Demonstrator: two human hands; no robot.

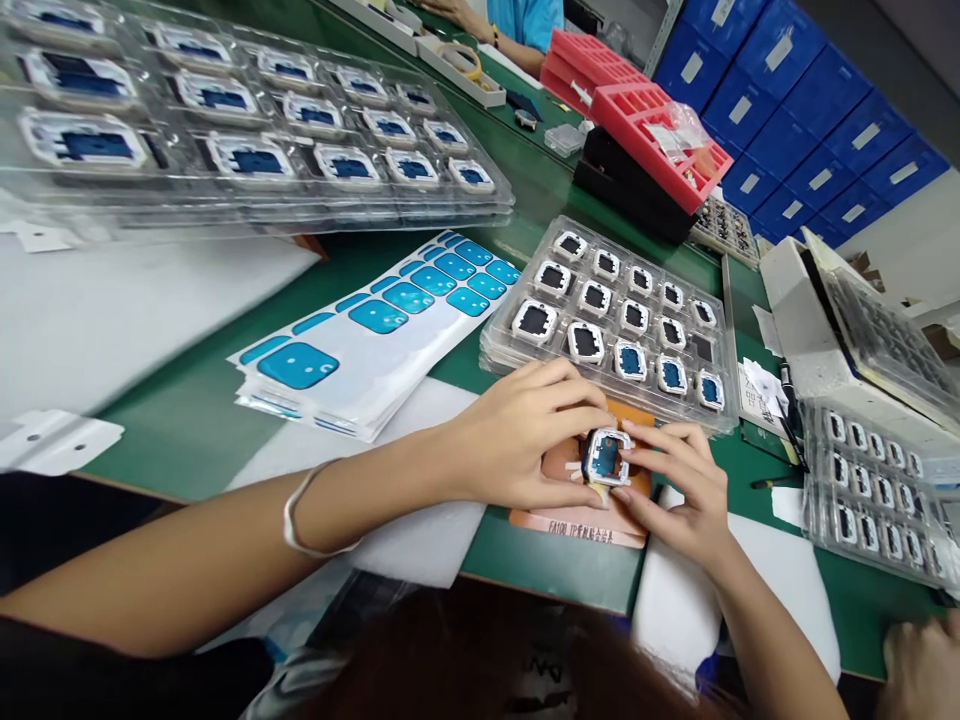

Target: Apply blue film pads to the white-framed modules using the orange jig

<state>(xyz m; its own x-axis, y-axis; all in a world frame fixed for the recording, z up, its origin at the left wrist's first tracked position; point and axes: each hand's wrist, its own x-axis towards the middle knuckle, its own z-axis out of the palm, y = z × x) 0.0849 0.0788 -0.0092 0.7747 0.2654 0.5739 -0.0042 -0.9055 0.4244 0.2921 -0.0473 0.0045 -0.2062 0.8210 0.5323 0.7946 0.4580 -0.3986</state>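
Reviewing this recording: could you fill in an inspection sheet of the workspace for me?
Surface: green tabletop, partly covered by white sheets.
Work items: white-rimmed frame with a blue centre over an orange printed plate; stacked blue-film sheets; clear tray of similar frames.
Clutter: red trays; crumpled white paper.
Hands: left hand and right hand both hold the frame.
Cables: nothing seen.
Surroundings: blue bins; another person's forearm opposite; another hand lower right.
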